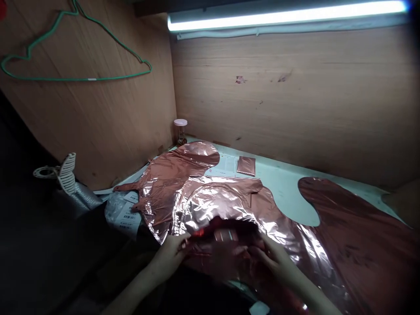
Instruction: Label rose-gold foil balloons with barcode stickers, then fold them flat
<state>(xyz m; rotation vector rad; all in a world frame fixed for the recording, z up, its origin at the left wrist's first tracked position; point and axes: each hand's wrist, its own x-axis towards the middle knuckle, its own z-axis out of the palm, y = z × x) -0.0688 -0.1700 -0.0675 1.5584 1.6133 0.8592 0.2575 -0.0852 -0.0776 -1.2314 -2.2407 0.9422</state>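
Note:
Low in the middle of the view, my left hand [172, 253] and my right hand [271, 256] each pinch one side of a dark red, shiny foil piece [213, 249]. Motion blur smears its middle, so its exact shape cannot be made out. Beyond my hands, large flat rose-gold foil balloons [213, 199] overlap across the table, glossy and wrinkled. Their curved outlines and small tabs show on the left. A small folded rose-gold foil packet [246, 166] lies behind them. My fingers are closed on the red foil's edges and partly hidden by it.
A white-lidded jar [180, 131] stands in the back corner of the table [288, 192]. Clear plastic bags with barcode labels [126, 214] lie at the left edge, near a silver roll with a white clip [67, 175]. A green hanger [92, 79] hangs on the left wall, and a lamp tube [285, 16] glows above.

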